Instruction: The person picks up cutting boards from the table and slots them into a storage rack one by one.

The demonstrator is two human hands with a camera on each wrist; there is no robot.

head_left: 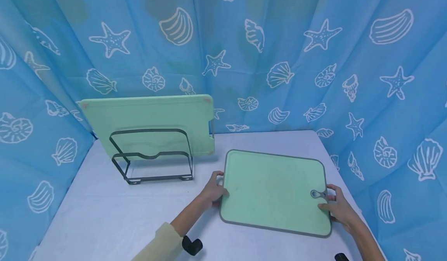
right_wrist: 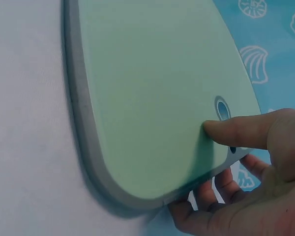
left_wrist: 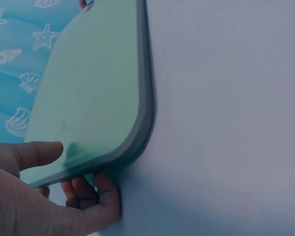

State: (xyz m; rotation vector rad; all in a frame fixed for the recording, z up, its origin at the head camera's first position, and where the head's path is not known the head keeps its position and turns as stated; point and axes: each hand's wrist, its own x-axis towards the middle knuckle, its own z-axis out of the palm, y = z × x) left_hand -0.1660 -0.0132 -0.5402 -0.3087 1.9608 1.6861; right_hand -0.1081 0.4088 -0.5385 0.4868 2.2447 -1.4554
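A light green cutting board (head_left: 274, 193) with a grey rim lies face up, low over the white table, in the head view. My left hand (head_left: 213, 191) grips its left edge, thumb on the green face and fingers curled beneath. At the opposite edge, my right hand (head_left: 336, 206) holds the board beside its grey hanging loop (head_left: 317, 194). The left wrist view shows the left thumb (left_wrist: 42, 153) over the rounded corner, fingertips partly hidden underneath. In the right wrist view, the right thumb (right_wrist: 236, 132) presses the face near the loop's hole.
On the table (head_left: 87, 214) at the left stands a black wire rack (head_left: 151, 177), with another green board (head_left: 150, 117) leaning upright behind its front frames. A blue curtain (head_left: 223, 32) with white shells and starfish surrounds the table's back and sides.
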